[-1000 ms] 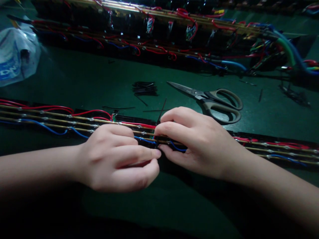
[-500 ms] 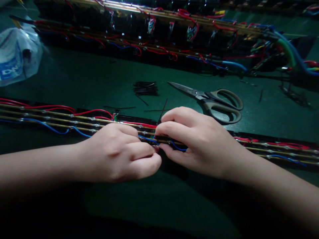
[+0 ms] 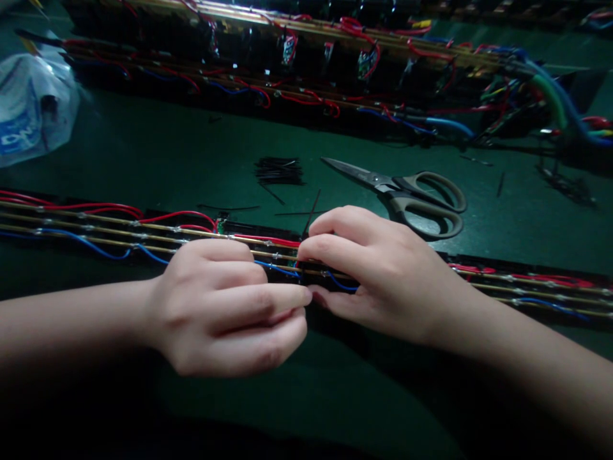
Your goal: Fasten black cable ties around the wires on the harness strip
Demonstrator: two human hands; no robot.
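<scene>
A long strip of brass rods point(image 3: 112, 220) with red and blue wires runs across the bench. My right hand point(image 3: 383, 275) grips it near the middle, fingertips over the far side and thumb on the near side. Beside its fingers a thin black tie point(image 3: 313, 207) sticks up at a slant. My left hand point(image 3: 230, 306) is closed in front of the strip, its forefinger tip meeting the right thumb. Whatever lies between those fingertips is hidden. Just beyond lies a pile of thin black ties point(image 3: 279, 171), with a few loose ones around it.
Scissors point(image 3: 393, 191) lie partly spread behind my right hand. A larger wired rod assembly point(image 3: 297, 64) spans the back of the green bench point(image 3: 167, 147). At the left is a crumpled plastic bag point(image 3: 36, 108), and black scraps point(image 3: 567, 185) lie at the right.
My left hand has shifted slightly toward me and turned, its forefinger now stretched to the right thumb. The right hand has barely moved, its thumb a little lower.
</scene>
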